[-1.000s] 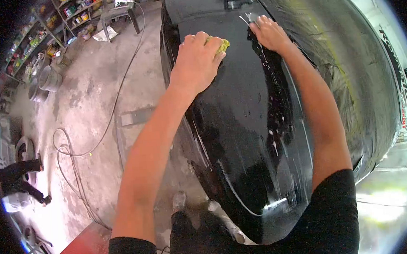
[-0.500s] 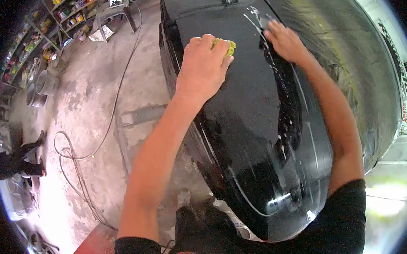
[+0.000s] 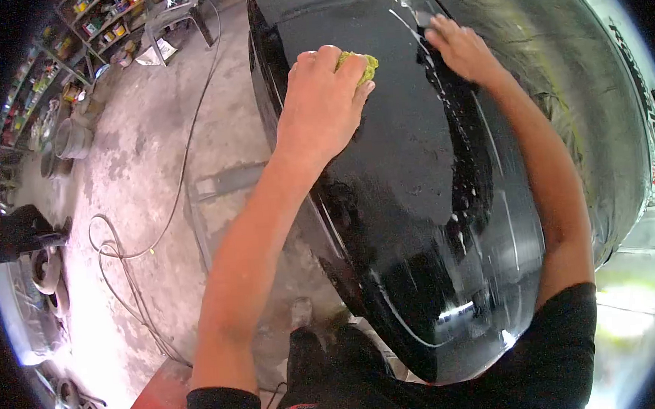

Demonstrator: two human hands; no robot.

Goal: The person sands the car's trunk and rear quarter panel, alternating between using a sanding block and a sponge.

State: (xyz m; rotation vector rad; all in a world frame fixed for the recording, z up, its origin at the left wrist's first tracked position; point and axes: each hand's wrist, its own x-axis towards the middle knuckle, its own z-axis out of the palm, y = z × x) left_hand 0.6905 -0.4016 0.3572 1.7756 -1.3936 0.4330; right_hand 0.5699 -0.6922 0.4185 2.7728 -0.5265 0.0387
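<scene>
My left hand is closed around a yellow-green sponge, over the left part of a glossy black car panel. Only the sponge's right side shows past my fingers. My right hand lies at the panel's far right side, fingers bent down. A greyish thing shows blurred at its fingertips; I cannot make out what it is. White, milky streaks lie beside this hand. Wet drips and smears run down the panel toward me.
A plastic-like cover drapes whatever stands right of the panel. On the concrete floor to the left lies a looped hose. Farther back are a dark stool, buckets and shelves of cans. Something red stands at lower left.
Both hands stay near the same spots on the panel, the left with the sponge in it. My right hand has shifted slightly up and right in view. The camera view has shifted a little.
</scene>
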